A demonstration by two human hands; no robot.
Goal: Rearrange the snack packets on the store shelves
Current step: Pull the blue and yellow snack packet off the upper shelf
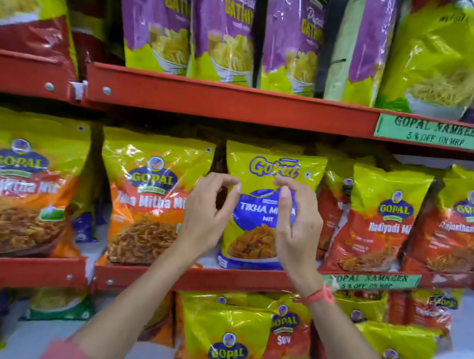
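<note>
A yellow and blue Gokul Tikha Mitha Mix packet (256, 230) stands upright on the middle red shelf (215, 279). My left hand (207, 208) hovers at its left edge, fingers curled and apart, holding nothing. My right hand (293, 223) is in front of the packet's right half, thumb and fingers apart, covering part of the label. Whether either hand touches the packet is unclear. To the left stands an orange Gopal Tikha Mitha Mix packet (148, 197), and another (16, 181) further left.
Purple Gathiya packets (224, 19) fill the top shelf (228, 102). Red Gopal Radiyadi Mix packets (382, 221) stand right of the Gokul packet. Below, Nylon Sev (224, 348) and Sev packets crowd the lower shelf. Green offer labels (434, 132) hang on the shelf edges.
</note>
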